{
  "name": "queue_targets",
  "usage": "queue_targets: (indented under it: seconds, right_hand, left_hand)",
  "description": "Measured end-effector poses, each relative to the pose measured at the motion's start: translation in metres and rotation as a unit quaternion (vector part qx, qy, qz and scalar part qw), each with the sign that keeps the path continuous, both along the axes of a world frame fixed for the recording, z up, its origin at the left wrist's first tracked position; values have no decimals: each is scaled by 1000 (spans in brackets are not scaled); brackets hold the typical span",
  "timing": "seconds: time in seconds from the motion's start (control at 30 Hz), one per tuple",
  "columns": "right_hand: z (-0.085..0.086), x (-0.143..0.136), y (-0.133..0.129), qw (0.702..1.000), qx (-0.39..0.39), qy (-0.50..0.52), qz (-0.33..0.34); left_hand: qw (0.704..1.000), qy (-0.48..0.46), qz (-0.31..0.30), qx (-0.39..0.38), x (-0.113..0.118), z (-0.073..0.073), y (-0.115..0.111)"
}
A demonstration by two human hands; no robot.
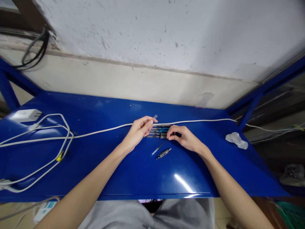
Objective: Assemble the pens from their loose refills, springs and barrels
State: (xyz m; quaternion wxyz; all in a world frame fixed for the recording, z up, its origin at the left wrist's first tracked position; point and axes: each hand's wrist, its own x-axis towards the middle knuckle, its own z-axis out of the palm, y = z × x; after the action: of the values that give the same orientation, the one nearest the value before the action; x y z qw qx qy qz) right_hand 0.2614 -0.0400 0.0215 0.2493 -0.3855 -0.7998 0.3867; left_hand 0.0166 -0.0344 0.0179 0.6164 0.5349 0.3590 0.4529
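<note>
My left hand (142,126) is closed, its thumb and fingers pinching a short clear plastic tube (155,117) that pokes out past the fingertips. Between thumb and forefinger of my right hand (182,136) is one end of a thin pen refill (159,148); its other end is clear and slants down to the left. Several pens (160,130) lie side by side between my hands, partly covered by the fingers. Just below the refill rests a grey pen barrel piece (163,154) with a dark pointed end.
A white cable (105,129) runs across the blue table (133,178) behind my hands and loops at the left. A white power adapter (26,115) sits at the far left. Crumpled whitish plastic (236,140) lies at the right. Behind stands a stained wall (147,38).
</note>
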Motion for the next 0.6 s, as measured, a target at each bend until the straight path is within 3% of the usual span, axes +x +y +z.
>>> queue_targets:
  seconds: [0.27, 0.6]
  right_hand:
    - [-2, 0, 1, 999, -8, 28, -14]
    - [2, -3, -2, 1000, 10, 27, -11]
  left_hand:
    - [1000, 8, 10, -6, 1, 1, 0]
    - [998, 54, -24, 16, -2, 4, -1]
